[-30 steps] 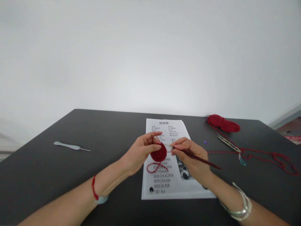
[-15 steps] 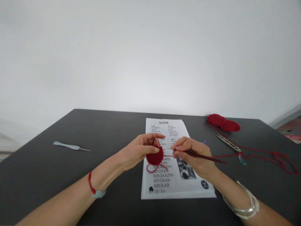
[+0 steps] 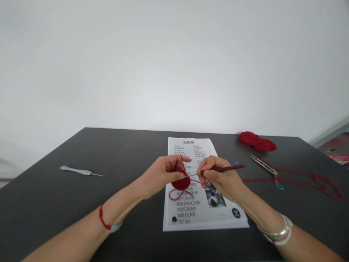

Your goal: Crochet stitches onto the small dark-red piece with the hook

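Observation:
My left hand (image 3: 166, 173) pinches a small round piece of red crochet (image 3: 181, 183) between thumb and fingers, with a strand of red yarn running up over the raised index finger. Held like a pen in my right hand (image 3: 214, 171) is a crochet hook (image 3: 227, 168) with a dark reddish-brown handle. Its thin metal shaft reaches left to the upper edge of the crochet piece; the tip is hidden there. A loop of red yarn hangs below the piece, and another strand leads right beneath my right hand.
Under both hands lies a printed pattern sheet (image 3: 187, 218) on the dark table (image 3: 131, 149). A grey-handled crochet hook (image 3: 79, 170) rests at left. To the right are a red yarn skein (image 3: 257, 142), thread snips (image 3: 262, 163), a small purple clip (image 3: 236, 163) and trailing red yarn.
The hook has moved left, its shaft now meeting the crochet piece, and its handle end has swung upward. My right hand has rolled with it, while the crochet piece has tilted.

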`<state>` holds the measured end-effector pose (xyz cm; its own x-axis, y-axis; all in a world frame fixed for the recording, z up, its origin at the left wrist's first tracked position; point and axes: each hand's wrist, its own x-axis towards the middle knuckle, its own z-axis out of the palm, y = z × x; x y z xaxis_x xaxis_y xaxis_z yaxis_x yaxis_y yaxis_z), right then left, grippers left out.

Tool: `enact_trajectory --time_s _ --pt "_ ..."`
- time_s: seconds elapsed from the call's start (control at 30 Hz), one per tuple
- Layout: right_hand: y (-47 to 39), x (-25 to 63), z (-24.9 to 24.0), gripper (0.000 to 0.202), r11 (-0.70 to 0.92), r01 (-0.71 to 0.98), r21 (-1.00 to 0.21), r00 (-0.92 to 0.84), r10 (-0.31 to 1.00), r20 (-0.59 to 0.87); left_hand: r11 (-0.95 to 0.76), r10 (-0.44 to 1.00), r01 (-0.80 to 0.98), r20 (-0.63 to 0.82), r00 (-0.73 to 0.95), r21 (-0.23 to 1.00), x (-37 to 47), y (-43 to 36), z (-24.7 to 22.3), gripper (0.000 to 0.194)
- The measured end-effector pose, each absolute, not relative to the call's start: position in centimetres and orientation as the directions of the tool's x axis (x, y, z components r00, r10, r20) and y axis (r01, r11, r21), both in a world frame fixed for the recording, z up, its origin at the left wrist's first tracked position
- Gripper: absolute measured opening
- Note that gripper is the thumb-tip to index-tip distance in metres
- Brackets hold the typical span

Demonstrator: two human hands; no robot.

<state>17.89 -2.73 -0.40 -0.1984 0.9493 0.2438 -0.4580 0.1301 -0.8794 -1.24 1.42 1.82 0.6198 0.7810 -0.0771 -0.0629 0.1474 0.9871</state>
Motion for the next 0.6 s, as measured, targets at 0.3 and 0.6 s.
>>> enact_trajectory --time_s 0.3,0.6 --pt "-3.2 16.1 -1.7 0.006 0.227 -0.449 -0.864 0.032 0.971 0.238 0.184 0.881 -0.19 -0.076 0.468 0.964 0.1 0.2 0.2 0.035" --pt "-2.8 17.6 -1.7 0.007 0.288 -0.305 -0.908 -0.053 0.947 0.318 0.179 0.905 -0.194 -0.084 0.416 0.965 0.0 0.4 0.7 0.036"
